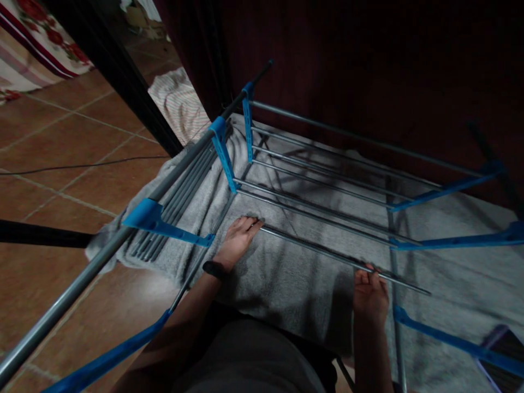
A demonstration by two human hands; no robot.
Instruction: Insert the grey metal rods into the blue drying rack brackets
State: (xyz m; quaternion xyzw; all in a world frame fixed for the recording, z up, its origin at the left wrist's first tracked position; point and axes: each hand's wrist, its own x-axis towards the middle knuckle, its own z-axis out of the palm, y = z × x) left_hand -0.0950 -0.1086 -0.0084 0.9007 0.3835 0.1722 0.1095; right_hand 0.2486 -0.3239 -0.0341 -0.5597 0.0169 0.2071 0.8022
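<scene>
A thin metal rod (311, 248) slants across the inside of a rack frame, above a grey blanket. My left hand (241, 234), with a black band at the wrist, is closed on its left end. Toward its right end, my right hand (370, 286) grips it with thumb and fingers; the tip sticks out past that hand. The rack has grey side tubes (184, 164) with blue plastic brackets (223, 153). Several rods (319, 207) span between the brackets beyond my hands. A nearer blue bracket (172, 226) on the left has no rod in its inner end.
Several loose rods (180, 196) lie side by side on the grey blanket (278, 295) at the left. A phone-like dark object (503, 355) rests at the lower right. Tiled floor (82, 136) with a black cable (110, 162) lies left; a dark red panel (347, 65) stands behind.
</scene>
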